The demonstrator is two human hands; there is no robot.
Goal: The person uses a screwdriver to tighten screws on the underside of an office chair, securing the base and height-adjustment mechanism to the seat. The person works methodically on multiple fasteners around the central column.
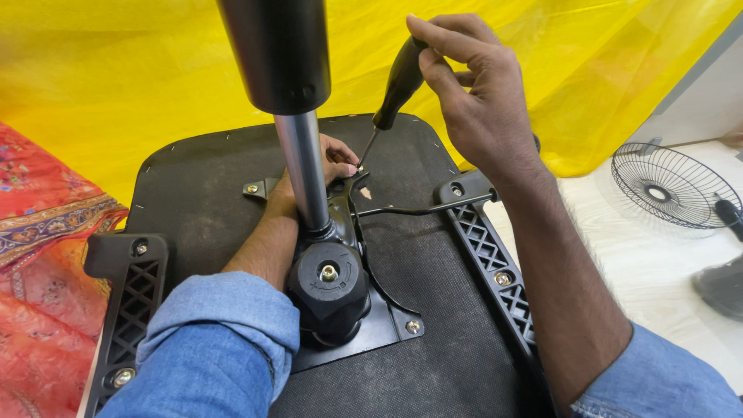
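Right hand (484, 97) had a closed grip on a glossy black screwdriver (396, 85), tip down at the seat plate (383, 321). The shiny gas column (303, 166) half-blocked the left hand (329, 166), so couldn't tell its grip. Wire fan guard (669, 186) sat off right.

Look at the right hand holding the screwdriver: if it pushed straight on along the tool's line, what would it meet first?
The right hand aims the screwdriver down-left. Its tip would first meet the small screw at the corner of the black metal plate, right by the left hand's fingertips. Depth is hard to judge; it may already touch.
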